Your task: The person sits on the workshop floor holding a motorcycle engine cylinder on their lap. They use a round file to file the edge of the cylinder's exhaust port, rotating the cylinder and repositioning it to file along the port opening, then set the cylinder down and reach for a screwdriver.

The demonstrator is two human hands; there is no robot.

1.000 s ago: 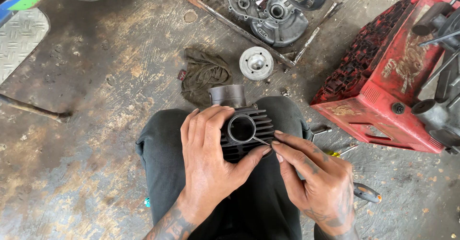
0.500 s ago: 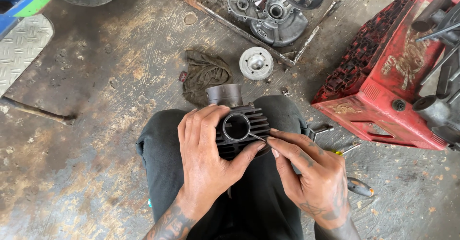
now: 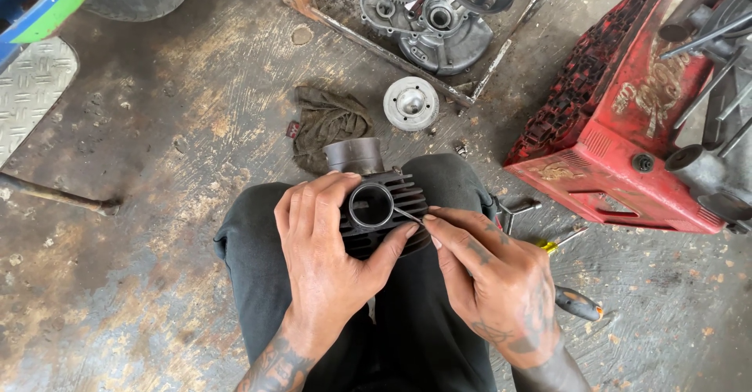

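Note:
A black finned engine cylinder (image 3: 388, 204) rests on my lap, its round bore facing up. My left hand (image 3: 325, 263) wraps around its left side and grips it, thumb under the front fins. My right hand (image 3: 493, 278) pinches a thin metal pick (image 3: 407, 215) whose tip touches the right rim of the bore. A short dark sleeve (image 3: 354, 155) sticks out behind the cylinder.
A dirty rag (image 3: 325, 122) and a round silver cylinder head (image 3: 410, 103) lie on the stained concrete ahead. An engine case (image 3: 439, 8) sits on a wooden frame at the top. A red crate (image 3: 627, 118) with tools stands right. Screwdrivers (image 3: 576, 302) lie by my right knee.
My right hand has brought the thin pick up to the rim of the bore. My left hand keeps its grip on the cylinder, which has barely moved.

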